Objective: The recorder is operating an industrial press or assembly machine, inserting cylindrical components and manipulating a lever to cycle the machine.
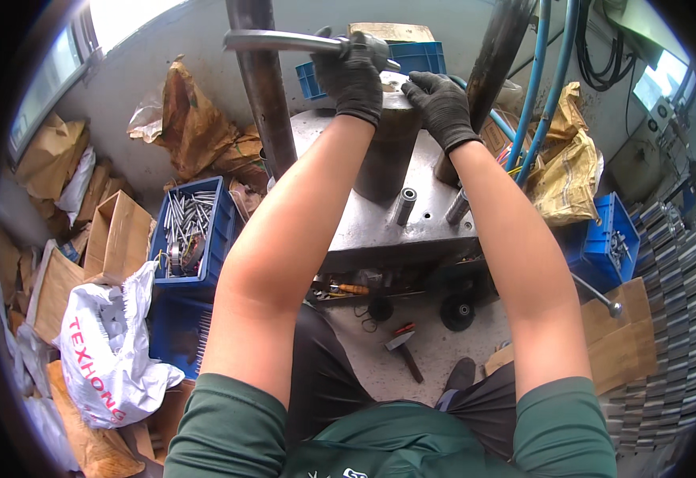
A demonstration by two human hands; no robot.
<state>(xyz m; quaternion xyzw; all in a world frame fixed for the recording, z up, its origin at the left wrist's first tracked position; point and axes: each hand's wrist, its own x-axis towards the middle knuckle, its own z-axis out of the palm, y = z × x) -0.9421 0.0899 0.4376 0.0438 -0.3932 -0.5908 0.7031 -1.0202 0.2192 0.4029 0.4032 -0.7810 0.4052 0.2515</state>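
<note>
The person in front of me is reaching both arms forward, the left hand in a dark, thin-knit glove (350, 78) wrapping its fingers firmly around a long, silver-grey metal bar tool (284, 40). That tool is lying nearly level, its long axis running crosswise: the longer end is pointing left, passing in front of a dark, round steel post (262, 95), while the shorter, thicker end is poking out rightward over the upright, dark grey metal cylinder (388, 155). I am judging that the next move is hinging on that short end and the cylinder's pale, flat top (396, 97), lying just right of the left grip; whether they are touching, I cannot tell. Nearer to that top is the right hand in a matching dark glove (446, 107), its curled fingertips resting at the edge; whether they are pinching something small, I cannot tell.
</note>
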